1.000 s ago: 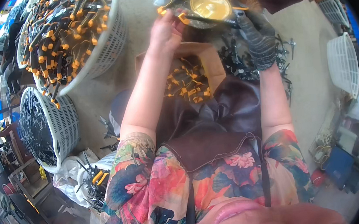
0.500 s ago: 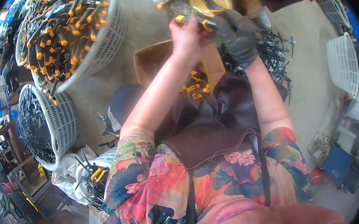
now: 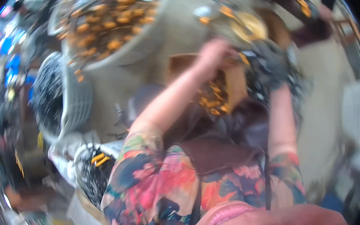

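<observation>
Motion blurs the picture. My left hand (image 3: 217, 53), bare, reaches in over a cardboard box (image 3: 236, 83); its fingers are too smeared to read. Just to its right, my right hand (image 3: 270, 62) in a dark grey glove is closed around a black-and-orange tool (image 3: 244, 58), whose orange end points toward the left hand. Whether the left fingers touch it, I cannot tell. Beyond both hands lies a round golden disc (image 3: 249, 25) with a dark tool part across it. Small orange pieces (image 3: 213, 98) fill the box below my hands.
A large white basket (image 3: 133, 52) heaped with orange-ended parts stands far left. Nearer are a basket of dark metal parts (image 3: 48, 99) and a smaller container (image 3: 91, 175) with orange-handled pliers on top. Another person's hand (image 3: 324, 12) shows at far right, near an orange item (image 3: 304, 7).
The view has swung, so most things sit lower and further right. My left hand has drawn back from the disc, closer to the box. The gloved hand stays around the tool.
</observation>
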The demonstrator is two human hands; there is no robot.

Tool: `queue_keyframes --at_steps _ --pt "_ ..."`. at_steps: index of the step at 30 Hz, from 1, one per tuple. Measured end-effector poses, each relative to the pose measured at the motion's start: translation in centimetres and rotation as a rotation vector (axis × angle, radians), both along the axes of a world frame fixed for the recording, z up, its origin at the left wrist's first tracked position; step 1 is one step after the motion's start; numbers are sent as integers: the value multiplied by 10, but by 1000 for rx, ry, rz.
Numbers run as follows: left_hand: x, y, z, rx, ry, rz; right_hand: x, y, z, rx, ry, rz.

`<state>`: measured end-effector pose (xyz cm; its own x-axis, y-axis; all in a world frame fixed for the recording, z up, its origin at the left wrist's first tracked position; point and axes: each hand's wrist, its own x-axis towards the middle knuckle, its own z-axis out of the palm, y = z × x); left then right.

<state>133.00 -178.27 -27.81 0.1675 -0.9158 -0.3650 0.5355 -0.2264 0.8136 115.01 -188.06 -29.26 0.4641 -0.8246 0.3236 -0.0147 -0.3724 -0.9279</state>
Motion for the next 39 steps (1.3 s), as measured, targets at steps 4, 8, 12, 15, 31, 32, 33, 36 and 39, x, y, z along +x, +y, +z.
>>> queue_keyframes --at_steps 4,8,12,15,31,32,33,36,39 --pt "7 30 33 -481 -1212 -384 -4 -1 40 603 -242 271" --pt "49 51 67 -91 -1733 -282 -16 -22 34 679 -153 112" --pt "165 53 83 170 -2052 87 -27 -20 35 595 -166 87" --pt "245 54 121 374 -2043 329 -26 -15 37 526 -129 76" --pt "82 35 -215 437 -1426 -503 -37 15 71 295 -197 -149" --pt "104 64 -246 619 -1227 -332 -30 15 81 299 -236 -107" --pt "141 104 -270 659 -1202 -163 -18 15 97 286 -279 -43" --pt "56 89 -299 906 -1392 -124 -50 15 61 230 -179 -124" --pt "69 71 -304 782 -1318 34 -51 18 63 214 -207 -121"
